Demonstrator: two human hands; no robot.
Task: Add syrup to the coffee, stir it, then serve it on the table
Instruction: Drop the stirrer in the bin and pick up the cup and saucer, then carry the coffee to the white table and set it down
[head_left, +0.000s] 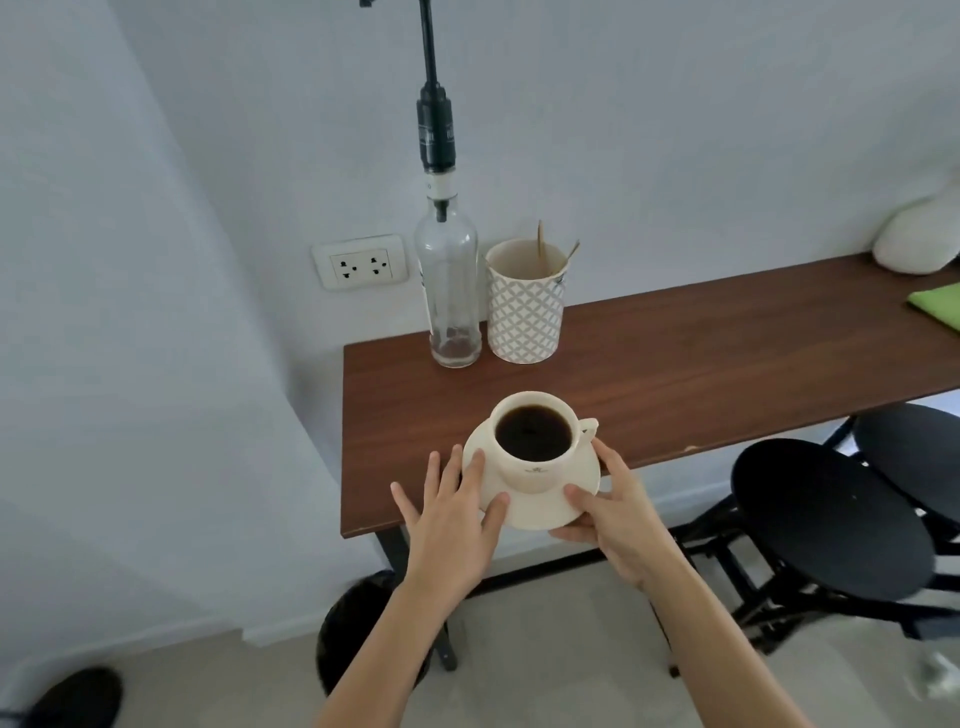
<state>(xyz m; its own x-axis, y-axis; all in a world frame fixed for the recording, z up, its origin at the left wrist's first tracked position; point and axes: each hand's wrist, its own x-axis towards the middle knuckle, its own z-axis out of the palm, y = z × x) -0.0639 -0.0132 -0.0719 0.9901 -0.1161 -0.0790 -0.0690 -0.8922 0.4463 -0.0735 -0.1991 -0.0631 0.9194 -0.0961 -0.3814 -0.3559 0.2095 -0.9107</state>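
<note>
A cream cup (535, 441) full of dark coffee stands on a cream saucer (540, 512) near the front edge of the brown table (675, 374). The cup's handle points right. My right hand (618, 519) grips the saucer's right rim, thumb on top and fingers underneath. My left hand (452, 514) lies flat with fingers spread, its fingertips touching the saucer's left rim. Behind the cup stands a clear glass bottle (449, 291) with a black pump top, almost empty. Next to the bottle is a patterned holder (525, 306) with wooden stir sticks in it.
Two black round stools (831, 519) sit at the right under the table edge. A green cloth (937, 304) and a white object (919, 241) lie at the far right. A wall socket (361, 265) is left of the bottle. Another dark stool (358, 623) is below the table.
</note>
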